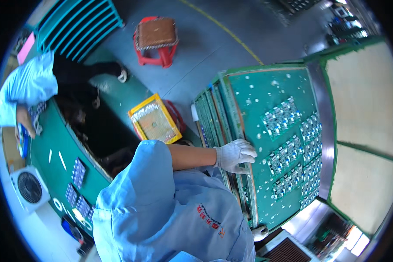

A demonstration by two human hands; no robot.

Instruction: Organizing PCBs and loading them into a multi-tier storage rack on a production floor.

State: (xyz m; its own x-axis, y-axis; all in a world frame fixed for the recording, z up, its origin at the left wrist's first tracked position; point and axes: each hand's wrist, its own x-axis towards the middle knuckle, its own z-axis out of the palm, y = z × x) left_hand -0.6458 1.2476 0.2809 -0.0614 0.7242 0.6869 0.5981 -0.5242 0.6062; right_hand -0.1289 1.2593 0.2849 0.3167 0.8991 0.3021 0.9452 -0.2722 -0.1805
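Note:
A stack of green trays [214, 115] with wooden edges stands in front of me. On the top green tray [244, 87] lie several panels of circuit boards [281, 118] in groups, among scattered pale spots. My left hand [236, 156], in a white glove, is closed over the near edge of this tray, with its fingers on the upper surface. At the tray's near right corner, my right hand [260, 233], also white-gloved, is closed around the edge. Much of the right hand and its forearm is hidden by my body and the tray.
To the left, a person in a blue sleeve [30, 83] works at a green table [48, 148] holding circuit boards [78, 172] and a fan [29, 187]. A yellow-framed seat [139, 109] and a red stool [157, 35] stand on the floor. Pale panels [362, 87] rise beyond the stack.

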